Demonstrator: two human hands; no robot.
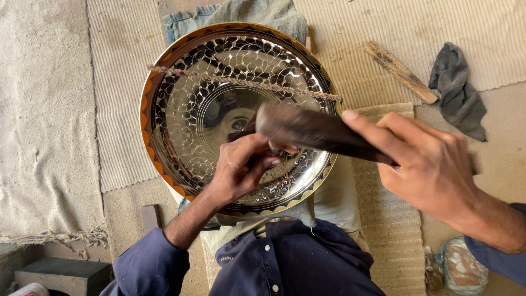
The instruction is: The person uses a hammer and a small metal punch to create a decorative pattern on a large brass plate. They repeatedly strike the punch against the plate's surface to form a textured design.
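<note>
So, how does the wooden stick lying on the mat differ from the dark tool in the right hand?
The wooden stick is pale brown and lies untouched on the mat; the dark tool is almost black and gripped by the right hand. The stick is thinner; the tool is thicker, over the engraved plate. Both are elongated.

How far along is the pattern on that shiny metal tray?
The scale pattern already covers most of the round metal tray, ringing its plain centre. In hand: the left hand pinches a small tool, mostly hidden, against the lower part, while the right hand holds a dark mallet over it. Left, as far as I can tell: only the smooth centre is unmarked, if it is meant to be patterned.
</note>
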